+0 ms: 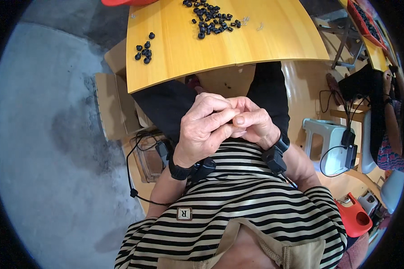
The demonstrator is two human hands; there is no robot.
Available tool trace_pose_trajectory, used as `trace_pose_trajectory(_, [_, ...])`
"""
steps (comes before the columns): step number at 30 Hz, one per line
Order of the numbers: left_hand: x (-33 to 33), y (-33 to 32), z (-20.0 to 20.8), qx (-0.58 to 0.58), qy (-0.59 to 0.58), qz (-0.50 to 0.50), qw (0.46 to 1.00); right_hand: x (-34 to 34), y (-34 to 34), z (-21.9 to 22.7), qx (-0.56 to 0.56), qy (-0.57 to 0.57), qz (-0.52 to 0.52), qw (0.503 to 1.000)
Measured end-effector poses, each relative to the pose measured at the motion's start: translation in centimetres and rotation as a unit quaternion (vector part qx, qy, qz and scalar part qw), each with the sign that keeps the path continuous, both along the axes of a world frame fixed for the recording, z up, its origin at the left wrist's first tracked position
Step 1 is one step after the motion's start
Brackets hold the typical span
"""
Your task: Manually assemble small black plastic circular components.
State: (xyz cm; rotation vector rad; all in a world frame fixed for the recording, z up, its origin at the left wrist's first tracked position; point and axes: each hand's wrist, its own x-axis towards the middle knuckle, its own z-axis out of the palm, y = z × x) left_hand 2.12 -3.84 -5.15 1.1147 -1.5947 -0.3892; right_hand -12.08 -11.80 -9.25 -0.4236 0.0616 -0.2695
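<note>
My left hand (204, 126) and my right hand (256, 120) meet in front of my striped shirt, just off the near edge of the wooden table (238, 47). The fingertips of both are pinched together. Whatever they hold is mostly covered by the fingers; only a dark spot shows between them. On the table lies a large loose pile of small black knob-like parts (211, 20). A smaller group of similar black parts (146, 52) sits towards the left edge. Beside the pile are a few tiny clear pieces (245, 20).
A red container (125, 2) stands at the table's far edge. An open cardboard box (114, 105) is on the floor to the left. Cables run from my wrist devices. At right are a pale plastic stool (316, 130), a red plastic object (354, 217) and another person's arm (392, 121).
</note>
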Motion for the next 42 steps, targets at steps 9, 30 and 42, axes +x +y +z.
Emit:
trace_pose_trajectory(9, [-0.3,0.0,0.1,0.049,0.031,-0.014,0.998,-0.5,-0.1,0.0,-0.017,0.020,0.005,1.000])
trace_pose_trajectory(30, [0.2,-0.4,-0.2,0.003,-0.028,0.016,0.999,-0.3,-0.4,0.2,-0.049,0.015,-0.052,0.997])
trace_pose_trajectory(42, [0.2,-0.3,0.2,-0.010,-0.025,0.004,1.000,0.0,-0.1,0.7,-0.024,0.034,-0.007,0.999])
